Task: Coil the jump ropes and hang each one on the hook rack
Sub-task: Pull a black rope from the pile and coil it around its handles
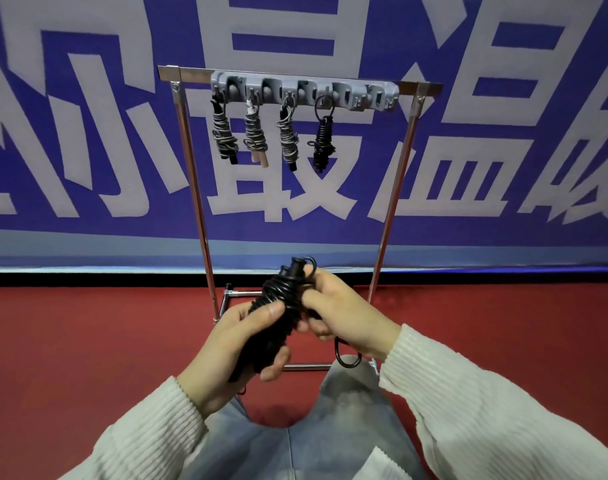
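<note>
A black jump rope (281, 308), wound tightly round its handles, is held in front of me. My left hand (234, 348) grips the lower part of the bundle. My right hand (344, 320) pinches the rope at the bundle's upper side, and a loose loop of cord hangs below that hand. The grey hook rack (361, 93) sits on a metal frame's top bar. Several coiled ropes hang from it: three grey ones, the leftmost (223, 131), and a black one (322, 140) to their right. The rack's right-hand hooks are bare.
The chrome frame (195, 188) stands on a red floor (87, 341) before a blue banner (87, 230) with large white characters. Its base bars lie just beyond my hands. My jeans-clad knees (330, 434) fill the bottom centre.
</note>
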